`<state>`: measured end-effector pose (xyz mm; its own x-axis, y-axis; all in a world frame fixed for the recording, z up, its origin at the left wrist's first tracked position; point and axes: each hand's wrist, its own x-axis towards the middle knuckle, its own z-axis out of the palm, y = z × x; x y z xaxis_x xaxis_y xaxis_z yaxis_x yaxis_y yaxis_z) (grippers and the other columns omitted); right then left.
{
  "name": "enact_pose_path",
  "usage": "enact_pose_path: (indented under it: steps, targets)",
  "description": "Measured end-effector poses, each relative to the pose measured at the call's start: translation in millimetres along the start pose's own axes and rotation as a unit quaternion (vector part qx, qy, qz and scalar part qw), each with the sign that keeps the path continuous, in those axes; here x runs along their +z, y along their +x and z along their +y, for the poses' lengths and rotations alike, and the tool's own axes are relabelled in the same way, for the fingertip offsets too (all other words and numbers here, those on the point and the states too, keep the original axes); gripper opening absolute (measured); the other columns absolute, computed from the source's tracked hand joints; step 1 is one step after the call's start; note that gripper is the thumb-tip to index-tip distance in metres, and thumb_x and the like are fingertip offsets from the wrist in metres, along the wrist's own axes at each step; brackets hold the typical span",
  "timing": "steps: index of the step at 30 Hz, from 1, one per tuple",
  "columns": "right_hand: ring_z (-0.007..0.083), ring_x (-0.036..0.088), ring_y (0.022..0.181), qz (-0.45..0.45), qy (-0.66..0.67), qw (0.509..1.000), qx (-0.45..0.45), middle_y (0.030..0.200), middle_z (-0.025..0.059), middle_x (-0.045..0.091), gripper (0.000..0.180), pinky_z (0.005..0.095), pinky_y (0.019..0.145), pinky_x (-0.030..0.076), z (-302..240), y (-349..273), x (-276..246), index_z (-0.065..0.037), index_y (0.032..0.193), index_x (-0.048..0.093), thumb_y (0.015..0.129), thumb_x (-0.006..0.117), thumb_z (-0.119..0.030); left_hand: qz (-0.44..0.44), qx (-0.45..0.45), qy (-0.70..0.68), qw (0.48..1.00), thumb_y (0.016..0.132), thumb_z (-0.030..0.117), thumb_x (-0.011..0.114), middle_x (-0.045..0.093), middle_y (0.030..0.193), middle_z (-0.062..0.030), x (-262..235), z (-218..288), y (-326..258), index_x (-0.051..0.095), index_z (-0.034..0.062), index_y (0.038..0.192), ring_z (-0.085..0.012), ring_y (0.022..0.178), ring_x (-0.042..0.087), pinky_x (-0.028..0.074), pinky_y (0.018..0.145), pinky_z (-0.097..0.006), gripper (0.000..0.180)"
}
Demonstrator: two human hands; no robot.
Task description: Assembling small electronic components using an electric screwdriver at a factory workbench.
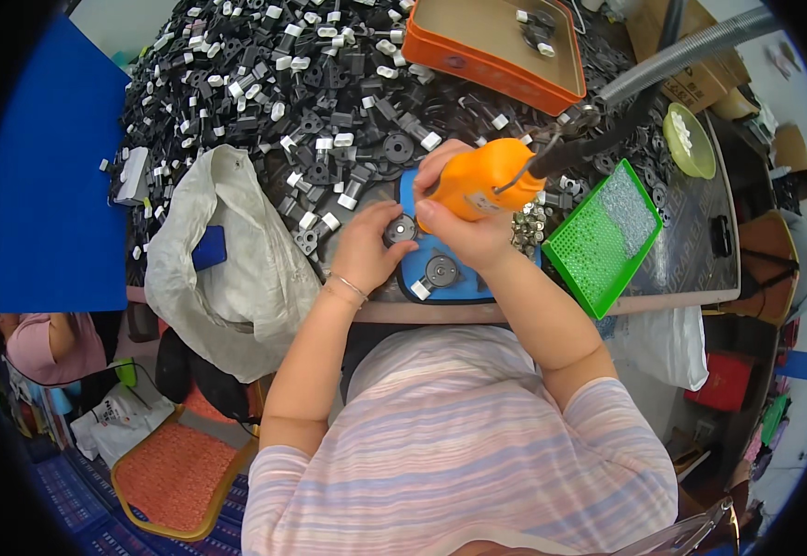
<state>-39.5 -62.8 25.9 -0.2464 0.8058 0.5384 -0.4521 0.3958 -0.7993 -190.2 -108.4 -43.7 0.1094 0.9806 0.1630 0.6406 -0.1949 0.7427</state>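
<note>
My right hand [468,230] is wrapped round an orange electric screwdriver [489,176], whose cable runs up to the right. Its tip is hidden behind my hand. With thumb and fingers curled, my left hand [366,246] grips the edge of a round black plastic part [401,229] at the left side of a blue mat [473,289]. A second black part with a round disc [441,270] and a white end lies on the mat, below my hands. Small shiny metal pieces [529,225] are gathered to the right of the screwdriver.
Black parts with white ends [320,102] are heaped across the back. An orange tin [491,56] stands there. On the right are a green tray of small screws [603,236], a yellow-green bowl [689,139] and a flexible hose [686,54]. A whitish sack [278,296] hangs at the left edge.
</note>
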Motion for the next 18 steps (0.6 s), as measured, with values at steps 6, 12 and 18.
enact_pose_path:
  steps: [6,12,18]
  targets:
    - [0.0136,0.051,0.075,-0.015,-0.012,0.999,0.038,0.088,0.0086,0.052,0.019,0.0257,0.065,0.043,4.2,1.9,3.1,-0.002,0.086,0.055,0.071,0.065,0.0,-0.007,-0.019,-0.031,0.999,0.063,0.013,0.077,0.059,0.105,-0.0165,-4.0,5.7,1.6,0.059,-0.0008,0.104,-0.0335,0.097,0.057,0.046,0.084,-0.036,0.047]
    - [0.0165,0.051,0.078,-0.055,-0.011,0.997,0.06,0.083,0.0075,0.055,0.021,0.0278,0.067,0.043,3.8,6.2,3.8,-0.003,0.086,0.055,0.068,0.066,0.001,-0.015,-0.022,-0.004,1.0,0.063,0.011,0.076,0.06,0.103,-0.0157,-3.2,9.0,2.0,0.059,0.0006,0.103,-0.0341,0.095,0.056,0.046,0.082,-0.037,0.045]
    - [0.0175,0.053,0.082,-0.085,-0.01,0.996,0.022,0.087,0.0092,0.054,0.023,0.0278,0.067,0.045,-7.3,5.0,-16.3,-0.002,0.086,0.057,0.066,0.069,-0.002,-0.048,-0.022,0.02,0.998,0.064,0.011,0.075,0.06,0.101,-0.0155,-0.7,5.9,3.4,0.059,0.0016,0.106,-0.034,0.096,0.055,0.045,0.082,-0.038,0.045]
